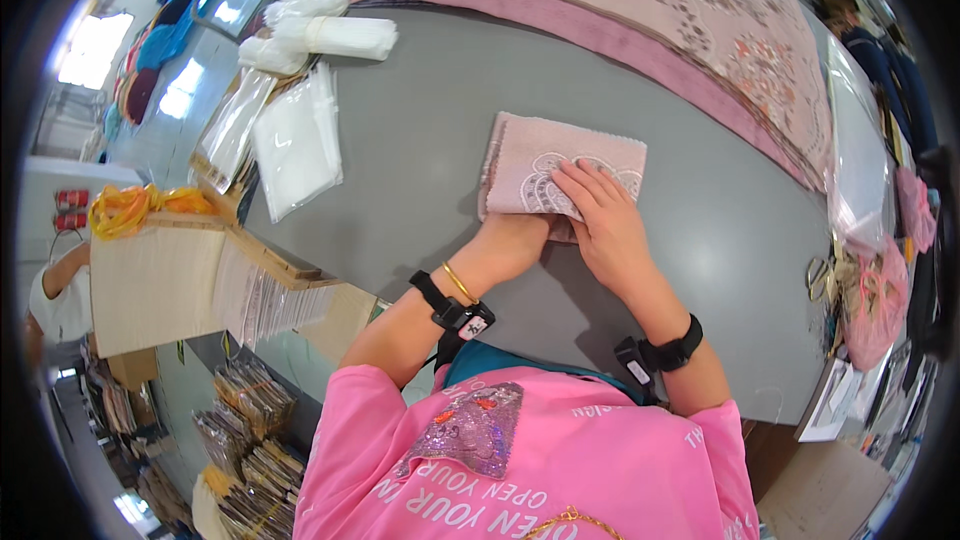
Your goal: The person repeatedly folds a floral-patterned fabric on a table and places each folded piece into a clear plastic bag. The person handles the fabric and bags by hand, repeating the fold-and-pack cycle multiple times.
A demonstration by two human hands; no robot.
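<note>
A folded pink cloth (529, 146) with white scalloped embroidery lies in front of me on the grey table (420, 142). My right hand (600, 214) rests on top of it, fingers spread over the embroidered part. My left hand (514, 244) reaches under the near edge, so its fingers are hidden between or beneath the folds. Whether the left fingers pinch the cloth cannot be seen.
A stack of patterned pink fabric (637, 7) spans the table's far side. Clear plastic bags (300, 142) and rolled white sleeves (337, 37) lie at left. Scissors (819, 279) and a pink plastic bag (876, 307) sit at the right edge. A person (64, 292) stands far left.
</note>
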